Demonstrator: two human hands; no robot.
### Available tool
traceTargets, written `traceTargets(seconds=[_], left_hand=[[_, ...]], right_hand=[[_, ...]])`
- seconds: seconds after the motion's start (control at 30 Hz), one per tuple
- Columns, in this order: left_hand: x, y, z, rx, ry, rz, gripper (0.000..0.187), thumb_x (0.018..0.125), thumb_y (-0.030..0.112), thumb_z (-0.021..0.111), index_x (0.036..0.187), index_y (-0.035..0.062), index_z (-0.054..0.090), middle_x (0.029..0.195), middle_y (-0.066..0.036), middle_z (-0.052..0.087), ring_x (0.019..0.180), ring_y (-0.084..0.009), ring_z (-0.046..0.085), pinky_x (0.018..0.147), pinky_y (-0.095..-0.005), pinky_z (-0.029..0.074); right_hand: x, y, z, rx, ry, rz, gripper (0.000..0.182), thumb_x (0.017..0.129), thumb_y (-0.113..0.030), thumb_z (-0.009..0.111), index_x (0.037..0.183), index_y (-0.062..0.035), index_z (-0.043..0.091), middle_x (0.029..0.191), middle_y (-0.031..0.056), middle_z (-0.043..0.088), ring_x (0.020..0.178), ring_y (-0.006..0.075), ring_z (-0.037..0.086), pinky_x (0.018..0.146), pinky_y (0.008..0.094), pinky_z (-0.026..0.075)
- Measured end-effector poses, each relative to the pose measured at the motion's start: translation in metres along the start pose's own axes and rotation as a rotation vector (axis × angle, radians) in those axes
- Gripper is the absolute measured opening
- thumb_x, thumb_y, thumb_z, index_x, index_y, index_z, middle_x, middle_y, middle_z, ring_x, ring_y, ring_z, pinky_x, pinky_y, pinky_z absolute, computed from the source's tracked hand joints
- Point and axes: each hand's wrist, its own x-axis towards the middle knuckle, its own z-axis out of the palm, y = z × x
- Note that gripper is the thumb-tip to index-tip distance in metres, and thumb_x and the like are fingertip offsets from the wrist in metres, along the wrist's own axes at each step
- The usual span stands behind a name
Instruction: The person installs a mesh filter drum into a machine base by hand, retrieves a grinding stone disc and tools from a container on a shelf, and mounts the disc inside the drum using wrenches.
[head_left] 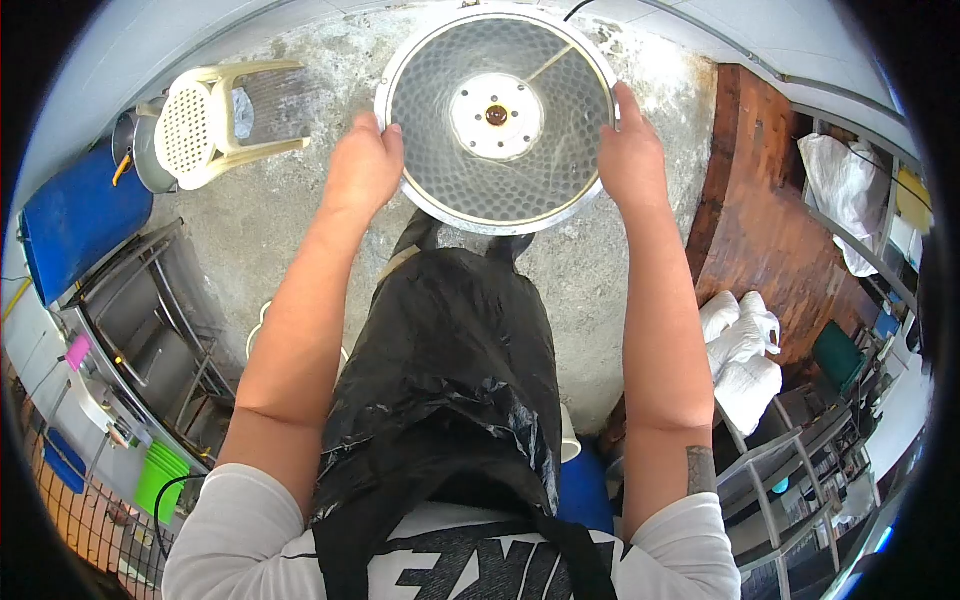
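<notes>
A round metal drum (430,90) with a dimpled inner wall is at the top middle, its open mouth facing me. At its centre sits a pale disc (497,116) with several bolt holes and a brown-stained hub. My left hand (366,163) is closed on the left side of the rim, thumb on top. On the opposite side my right hand (632,155) grips the rim, with fingers along the outer wall. Most of the fingers are hidden behind the drum. Below it hangs my black apron (450,340), and dark boots partly show under the rim.
A cream plastic stool (190,130) lies tipped at the left beside a metal pot (150,150) and a blue barrel (85,220). Metal racks (160,320) stand lower left. On the right are brown boards (765,210), white sacks (745,370) and a metal frame (770,490).
</notes>
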Motion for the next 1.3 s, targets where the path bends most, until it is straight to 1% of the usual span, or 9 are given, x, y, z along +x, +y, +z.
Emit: traceTargets(seconds=[0.53, 0.63, 0.73, 0.8, 0.93, 0.97, 1.0, 1.1, 1.3], left_hand=[[0.026, 0.017, -0.008, 0.213, -0.131, 0.015, 0.036, 0.106, 0.027, 0.055, 0.121, -0.0058, 0.060, 0.109, -0.032, 0.073, 0.109, -0.0493, 0.069, 0.098, -0.0557, 0.052], [0.024, 0.012, -0.014, 0.167, -0.050, 0.069, 0.033, 0.104, 0.028, 0.059, 0.113, -0.0032, 0.064, 0.104, -0.030, 0.073, 0.100, -0.0490, 0.070, 0.092, -0.0536, 0.053], [0.010, 0.038, -0.054, 0.018, 0.049, 0.149, 0.036, 0.102, 0.033, 0.063, 0.113, -0.0005, 0.067, 0.098, -0.026, 0.075, 0.093, -0.0462, 0.072, 0.085, -0.0519, 0.055], [0.003, 0.065, -0.087, -0.244, 0.088, 0.338, 0.039, 0.104, 0.037, 0.064, 0.115, -0.0004, 0.067, 0.089, -0.017, 0.075, 0.081, -0.0330, 0.072, 0.077, -0.0441, 0.056], [0.012, 0.120, -0.116, -0.919, -0.258, 0.427, 0.047, 0.111, 0.042, 0.056, 0.129, 0.0012, 0.068, 0.106, -0.007, 0.073, 0.082, -0.0134, 0.067, 0.079, -0.0301, 0.055], [0.027, 0.121, -0.102, -0.827, -0.196, 0.434, 0.037, 0.109, 0.039, 0.061, 0.116, 0.0040, 0.070, 0.097, -0.006, 0.073, 0.078, -0.0131, 0.068, 0.074, -0.0311, 0.057], [0.043, 0.108, -0.077, -0.595, -0.194, 0.426, 0.046, 0.109, 0.044, 0.058, 0.134, 0.0067, 0.066, 0.102, -0.006, 0.072, 0.083, -0.0140, 0.069, 0.080, -0.0322, 0.058], [0.071, 0.079, 0.011, 0.133, -0.273, 0.483, 0.041, 0.102, 0.032, 0.067, 0.129, 0.0012, 0.066, 0.112, -0.027, 0.074, 0.107, -0.0441, 0.071, 0.096, -0.0504, 0.055], [0.078, 0.040, 0.130, 0.563, -0.407, 0.777, 0.050, 0.099, 0.015, 0.065, 0.146, 0.0050, 0.052, 0.140, -0.027, 0.058, 0.121, -0.0435, 0.066, 0.107, -0.0478, 0.054]], right_hand=[[-0.008, 0.011, 0.022, -0.179, -0.100, 0.051, 0.079, 0.092, -0.003, 0.059, 0.164, -0.0037, 0.027, 0.146, 0.0342, 0.052, 0.116, 0.0474, 0.068, 0.098, 0.0508, 0.058], [-0.008, 0.016, 0.023, -0.011, 0.129, 0.066, 0.069, 0.092, -0.008, 0.066, 0.157, -0.0025, 0.040, 0.135, 0.0320, 0.061, 0.108, 0.0426, 0.072, 0.095, 0.0472, 0.059], [-0.019, 0.030, -0.004, 0.777, -0.095, 0.310, 0.053, 0.092, -0.013, 0.075, 0.140, 0.0025, 0.059, 0.117, 0.0195, 0.072, 0.102, 0.0312, 0.072, 0.091, 0.0407, 0.057], [-0.045, 0.052, -0.031, 1.285, -0.235, 0.351, 0.043, 0.094, -0.011, 0.075, 0.131, 0.0074, 0.064, 0.116, 0.0129, 0.073, 0.101, 0.0256, 0.072, 0.090, 0.0381, 0.057], [-0.117, 0.082, -0.091, 1.479, 0.132, 0.519, 0.047, 0.089, -0.009, 0.071, 0.132, 0.0065, 0.062, 0.119, 0.0174, 0.072, 0.106, 0.0317, 0.072, 0.096, 0.0454, 0.058], [-0.137, 0.087, -0.104, 1.468, 0.240, 0.520, 0.052, 0.088, -0.009, 0.072, 0.136, 0.0065, 0.058, 0.122, 0.0199, 0.070, 0.109, 0.0343, 0.071, 0.099, 0.0479, 0.058], [-0.154, 0.095, -0.115, 1.473, 0.247, 0.472, 0.057, 0.087, -0.009, 0.072, 0.140, 0.0067, 0.054, 0.127, 0.0210, 0.067, 0.113, 0.0358, 0.070, 0.101, 0.0492, 0.057], [-0.188, 0.123, -0.114, 1.455, 0.456, 0.513, 0.059, 0.088, -0.006, 0.068, 0.144, 0.0052, 0.051, 0.131, 0.0195, 0.065, 0.117, 0.0355, 0.068, 0.102, 0.0515, 0.057], [-0.205, 0.150, -0.078, 1.440, 0.691, 0.612, 0.054, 0.091, -0.001, 0.061, 0.144, 0.0053, 0.051, 0.137, 0.0187, 0.063, 0.124, 0.0358, 0.065, 0.110, 0.0534, 0.054]])
